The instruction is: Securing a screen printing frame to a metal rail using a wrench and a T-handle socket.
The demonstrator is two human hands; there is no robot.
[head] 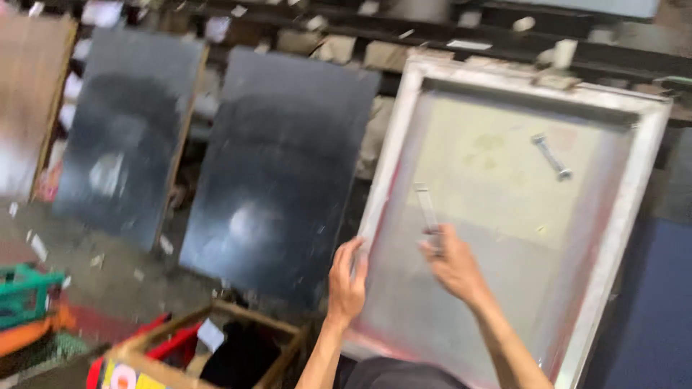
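The left hand (347, 282) curls its grip around the near-left edge of the frame (404, 122); the right hand (453, 265) pinches a slim scraper (427, 209) on the mesh inside. The frame looks stiff and light, its mesh fragile (best held by the rim). Beyond the right grip lies a wrench (551, 156). Left of the left grip stand two dark boards (285, 173), with a wooden crate (216, 346) below.

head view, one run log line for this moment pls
left hand: grips screen frame edge | right hand: on mesh, at small tool | dark boards beside
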